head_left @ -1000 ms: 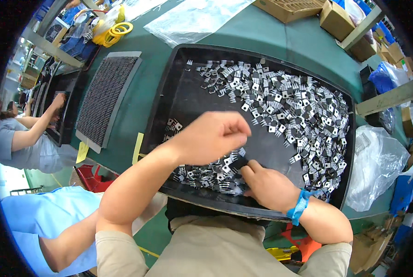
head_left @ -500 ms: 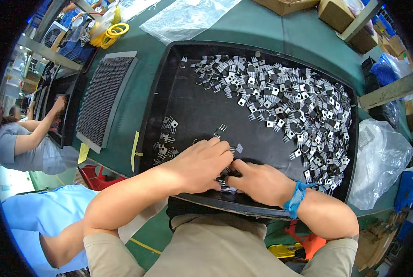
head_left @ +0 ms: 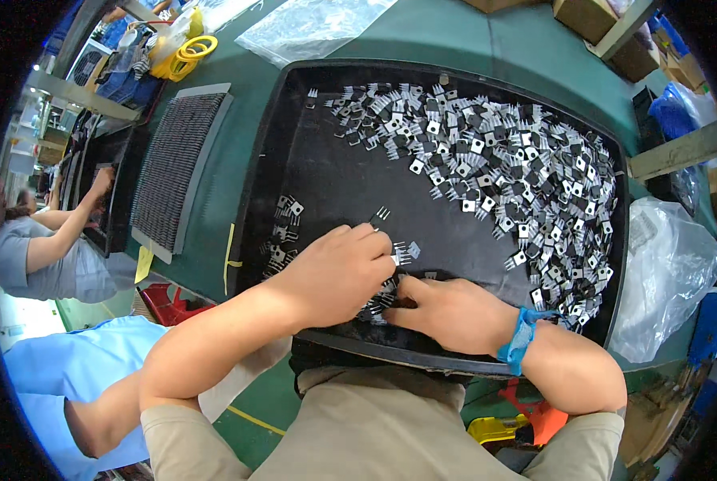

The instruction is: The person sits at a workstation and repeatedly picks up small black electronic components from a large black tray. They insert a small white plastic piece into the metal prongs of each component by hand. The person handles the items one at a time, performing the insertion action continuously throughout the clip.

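— What are the hands on?

— A small bunch of components (head_left: 378, 298) at the near edge of the black tray (head_left: 262, 160): little black bodies with silver tabs and thin legs. The left hand (head_left: 338, 272) lies curled over them, knuckles up; whether it grips any, I cannot tell. The right hand (head_left: 450, 313), a blue wristband (head_left: 519, 341) on its wrist, has its fingers half bent, tips touching the bunch.

— And the rest?

— A big heap (head_left: 519, 176) fills the tray's far right corner. A ribbed grey mat (head_left: 170, 168) lies left of the tray.
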A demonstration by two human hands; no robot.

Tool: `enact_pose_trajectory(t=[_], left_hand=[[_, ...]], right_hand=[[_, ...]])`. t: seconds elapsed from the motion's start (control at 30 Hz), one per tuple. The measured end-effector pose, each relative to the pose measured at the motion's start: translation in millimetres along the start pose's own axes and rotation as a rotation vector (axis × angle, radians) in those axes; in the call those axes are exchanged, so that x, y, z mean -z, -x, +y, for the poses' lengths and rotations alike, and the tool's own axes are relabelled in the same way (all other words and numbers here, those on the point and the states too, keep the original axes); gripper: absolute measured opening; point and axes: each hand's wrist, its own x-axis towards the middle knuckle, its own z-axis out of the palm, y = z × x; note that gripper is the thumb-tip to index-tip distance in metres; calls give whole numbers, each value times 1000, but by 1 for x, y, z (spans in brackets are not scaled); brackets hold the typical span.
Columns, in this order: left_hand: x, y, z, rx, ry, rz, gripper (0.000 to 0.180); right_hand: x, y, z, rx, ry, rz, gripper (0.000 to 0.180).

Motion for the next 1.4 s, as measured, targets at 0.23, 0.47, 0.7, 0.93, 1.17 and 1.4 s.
enact_pose_trajectory(t=[0.23, 0.47, 0.7, 0.93, 1.17, 1.4], left_hand=[[-6, 4, 14, -24, 98, -83, 32], [-8, 3, 7, -24, 16, -81, 26], [-9, 3, -3, 144, 336, 102, 17], [-3, -9, 15, 596, 1505, -192, 38], [-21, -9, 9, 667, 1849, -44, 33], [-23, -13, 6, 601, 1702, -104, 26]], right_hand=[[-4, -3, -4, -55, 74, 23, 11], [0, -1, -3, -70, 103, -21, 9], [12, 4, 13, -171, -182, 179, 18], [20, -7, -3, -253, -469, 477, 21], [5, -4, 2, -364, -872, 488, 28], [15, -7, -1, -253, -374, 507, 26]])
